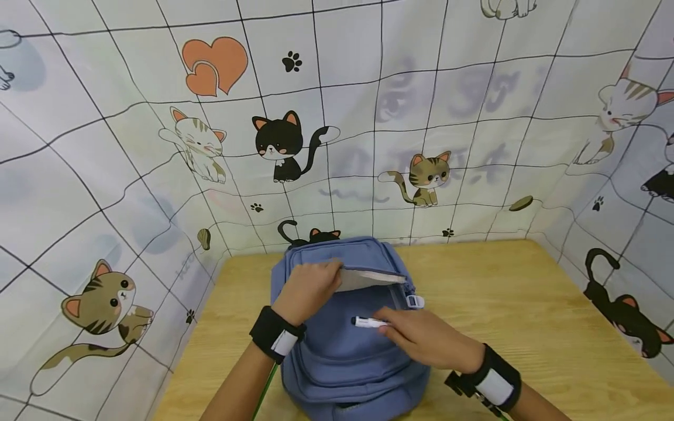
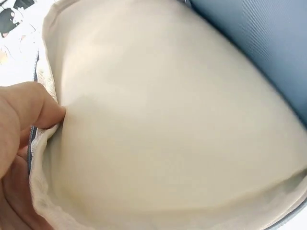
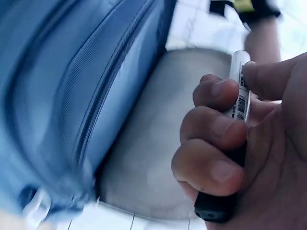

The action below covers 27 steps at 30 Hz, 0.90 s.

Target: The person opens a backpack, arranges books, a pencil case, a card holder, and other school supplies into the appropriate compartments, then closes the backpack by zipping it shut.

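A blue backpack (image 1: 358, 356) lies on the table with its front pocket unzipped. My left hand (image 1: 308, 289) pinches the edge of the pocket's flap and holds it up. The flap's beige lining (image 2: 158, 110) fills most of the left wrist view, with the thumb against its edge. My right hand (image 1: 421, 336) is over the pocket's opening, gripping a white marker pen (image 1: 370, 322) with a dark end that points left. In the right wrist view, the fingers curl round the marker, whose printed barcode (image 3: 241, 108) shows and whose black end sticks out below.
The wooden table (image 1: 484, 292) extends to both sides of the backpack. A white buckle (image 1: 415, 302) hangs at the backpack's right edge. Behind stands a tiled-pattern sheet (image 1: 353, 152) printed with cats. Black bands with cameras are strapped round both wrists.
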{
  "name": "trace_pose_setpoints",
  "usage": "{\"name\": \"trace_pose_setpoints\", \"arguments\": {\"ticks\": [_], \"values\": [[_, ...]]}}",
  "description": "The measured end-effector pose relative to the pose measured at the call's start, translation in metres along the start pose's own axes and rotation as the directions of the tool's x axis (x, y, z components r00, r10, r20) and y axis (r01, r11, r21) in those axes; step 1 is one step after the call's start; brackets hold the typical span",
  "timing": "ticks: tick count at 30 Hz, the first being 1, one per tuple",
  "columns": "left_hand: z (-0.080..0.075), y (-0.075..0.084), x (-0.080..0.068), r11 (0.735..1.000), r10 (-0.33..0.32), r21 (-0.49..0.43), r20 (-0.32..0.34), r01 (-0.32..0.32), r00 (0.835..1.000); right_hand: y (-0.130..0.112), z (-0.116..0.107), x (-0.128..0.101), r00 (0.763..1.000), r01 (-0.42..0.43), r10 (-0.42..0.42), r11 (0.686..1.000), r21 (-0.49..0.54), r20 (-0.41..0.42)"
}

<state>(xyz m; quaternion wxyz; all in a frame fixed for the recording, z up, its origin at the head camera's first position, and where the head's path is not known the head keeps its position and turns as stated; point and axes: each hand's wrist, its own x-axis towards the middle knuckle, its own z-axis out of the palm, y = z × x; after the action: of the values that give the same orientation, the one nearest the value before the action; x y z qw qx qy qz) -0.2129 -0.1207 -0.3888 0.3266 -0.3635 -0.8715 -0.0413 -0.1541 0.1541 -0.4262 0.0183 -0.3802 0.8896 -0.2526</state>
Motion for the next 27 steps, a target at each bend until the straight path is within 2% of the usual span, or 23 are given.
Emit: {"name": "trace_pose_setpoints", "arguments": {"ticks": [3,6,9,12,17,22,24,27], "values": [[-0.001,-0.008,0.011,1.0,0.014,0.009,0.019,-0.014,1.0,0.0,0.012,0.03,0.996,0.072,-0.068,0.995,-0.064,0.053],[-0.004,-0.012,0.017,0.999,0.034,0.001,0.03,-0.034,0.999,0.006,0.023,0.061,0.985,0.162,-0.149,0.974,-0.16,0.091],[-0.006,-0.014,0.018,0.999,0.044,0.005,0.036,-0.044,0.998,0.014,0.033,0.088,0.965,0.261,-0.25,0.915,-0.309,0.077],[-0.009,-0.015,0.017,0.999,0.023,0.03,0.04,-0.024,0.999,0.019,0.041,0.108,0.948,0.299,-0.316,0.846,-0.441,0.037],[-0.013,-0.015,0.016,0.999,-0.008,0.041,0.035,0.007,0.999,0.02,0.044,0.119,0.929,0.296,-0.369,0.791,-0.536,-0.032],[-0.016,-0.014,0.014,1.0,0.0,0.01,0.035,-0.001,0.999,0.021,0.047,0.118,0.913,0.28,-0.398,0.772,-0.57,-0.091],[-0.016,-0.013,0.012,1.0,0.003,-0.003,0.034,-0.003,0.999,0.022,0.049,0.117,0.91,0.277,-0.401,0.776,-0.566,-0.104],[-0.015,-0.011,0.01,1.0,0.002,-0.02,0.039,-0.001,0.999,0.022,0.051,0.114,0.917,0.268,-0.387,0.78,-0.566,-0.098]]}}
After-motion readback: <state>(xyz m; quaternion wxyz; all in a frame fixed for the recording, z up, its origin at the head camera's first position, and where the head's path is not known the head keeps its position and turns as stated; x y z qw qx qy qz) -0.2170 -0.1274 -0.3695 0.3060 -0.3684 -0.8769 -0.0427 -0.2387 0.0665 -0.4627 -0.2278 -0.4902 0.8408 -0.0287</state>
